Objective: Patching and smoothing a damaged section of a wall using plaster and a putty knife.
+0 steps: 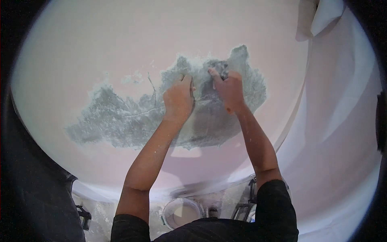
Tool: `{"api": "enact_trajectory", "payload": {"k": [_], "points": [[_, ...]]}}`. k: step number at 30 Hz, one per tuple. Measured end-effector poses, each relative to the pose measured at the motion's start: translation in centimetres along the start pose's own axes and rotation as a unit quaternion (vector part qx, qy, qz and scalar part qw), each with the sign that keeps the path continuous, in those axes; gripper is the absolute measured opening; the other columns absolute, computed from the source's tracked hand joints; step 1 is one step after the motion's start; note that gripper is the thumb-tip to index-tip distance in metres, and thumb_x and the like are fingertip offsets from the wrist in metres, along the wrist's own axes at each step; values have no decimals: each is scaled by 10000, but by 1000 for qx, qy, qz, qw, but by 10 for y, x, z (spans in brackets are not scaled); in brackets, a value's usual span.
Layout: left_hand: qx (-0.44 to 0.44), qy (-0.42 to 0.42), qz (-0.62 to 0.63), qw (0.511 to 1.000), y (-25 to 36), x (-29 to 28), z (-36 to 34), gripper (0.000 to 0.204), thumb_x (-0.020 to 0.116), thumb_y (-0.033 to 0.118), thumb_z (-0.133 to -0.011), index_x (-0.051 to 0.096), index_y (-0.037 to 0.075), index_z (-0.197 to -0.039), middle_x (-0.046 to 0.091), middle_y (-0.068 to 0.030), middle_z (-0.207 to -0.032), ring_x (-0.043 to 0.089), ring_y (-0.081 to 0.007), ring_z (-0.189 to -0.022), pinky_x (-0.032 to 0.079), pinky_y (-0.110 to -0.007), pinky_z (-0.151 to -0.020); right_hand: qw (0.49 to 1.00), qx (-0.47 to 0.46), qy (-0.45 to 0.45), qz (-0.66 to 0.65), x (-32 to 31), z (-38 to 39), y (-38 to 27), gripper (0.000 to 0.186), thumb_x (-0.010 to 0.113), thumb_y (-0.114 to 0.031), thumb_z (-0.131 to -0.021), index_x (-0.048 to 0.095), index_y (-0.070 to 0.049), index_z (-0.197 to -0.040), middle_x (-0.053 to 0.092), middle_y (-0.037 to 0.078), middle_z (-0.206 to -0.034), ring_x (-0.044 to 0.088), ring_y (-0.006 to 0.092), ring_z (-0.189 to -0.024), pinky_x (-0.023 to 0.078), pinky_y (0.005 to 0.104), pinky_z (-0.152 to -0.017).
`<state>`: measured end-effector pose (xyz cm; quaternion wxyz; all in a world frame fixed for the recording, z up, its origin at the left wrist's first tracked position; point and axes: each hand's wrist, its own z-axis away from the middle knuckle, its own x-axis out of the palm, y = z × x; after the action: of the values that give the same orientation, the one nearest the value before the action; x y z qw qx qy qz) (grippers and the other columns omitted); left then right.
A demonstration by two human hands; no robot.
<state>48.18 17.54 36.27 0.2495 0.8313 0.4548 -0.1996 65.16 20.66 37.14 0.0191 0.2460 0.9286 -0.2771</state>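
Observation:
A large, ragged grey patch (133, 129) spreads over a pale pinkish wall (121, 36), with whitish, flaky edges. A thin crack runs across its left half. My left hand (177, 99) is closed against the middle of the patch, its fingers curled. Along its right side shows a thin dark edge, too small to name. To the right of it, my right hand (230, 86) is also closed near the patch's upper part, thumb pointing up and left. Beside that thumb is a darker, mottled spot (219, 66). Whatever either hand grips is hidden.
A round whitish bucket (164, 215) stands on the stained floor (102, 209) below me. Pale sheeting (330, 141) hangs along the right, with a loose flap (326, 18) at the upper right. Dark frame-like objects (84, 218) lie low at the left, others (242, 210) near the bucket.

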Motion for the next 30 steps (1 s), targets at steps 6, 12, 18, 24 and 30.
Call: {"api": "enact_trajectory", "payload": {"k": [6, 12, 18, 24, 30], "points": [[-1, 3, 0, 1000, 0, 0, 0, 155, 639, 139, -842, 517, 53, -883, 580, -130, -873, 606, -369, -813, 455, -475, -658, 998, 53, -10, 38, 7, 7, -1, 390, 679, -309, -880, 639, -21, -619, 568, 27, -495, 551, 93, -473, 439, 297, -475], [6, 27, 8, 1000, -2, 0, 2, 199, 675, 146, -820, 501, 52, -845, 583, -132, -832, 594, -372, -778, 433, -464, -634, 997, 4, 4, 72, 11, 7, 7, 384, 685, -308, -878, 644, -18, -630, 581, 32, -511, 563, 92, -482, 439, 281, -474], [12, 37, 19, 999, -3, 3, 1, 194, 670, 144, -822, 498, 55, -835, 577, -127, -831, 595, -374, -780, 430, -470, -632, 1000, 0, -5, -8, 4, 1, 3, 370, 701, -320, -867, 658, -28, -645, 571, 30, -500, 552, 104, -468, 430, 286, -468], [8, 32, 11, 999, 0, 1, 1, 186, 664, 135, -825, 493, 62, -834, 572, -120, -858, 595, -374, -794, 432, -473, -634, 996, -45, 65, 41, 5, 1, -3, 395, 692, -283, -877, 624, -34, -578, 543, 43, -444, 559, 124, -401, 444, 287, -427], [-2, 30, 11, 999, -6, 4, 0, 183, 649, 125, -831, 480, 56, -823, 563, -125, -852, 593, -373, -825, 434, -471, -639, 1000, -9, 16, 14, 10, 6, -1, 401, 677, -307, -881, 642, -18, -607, 564, 58, -485, 537, 118, -452, 448, 313, -484]]}}
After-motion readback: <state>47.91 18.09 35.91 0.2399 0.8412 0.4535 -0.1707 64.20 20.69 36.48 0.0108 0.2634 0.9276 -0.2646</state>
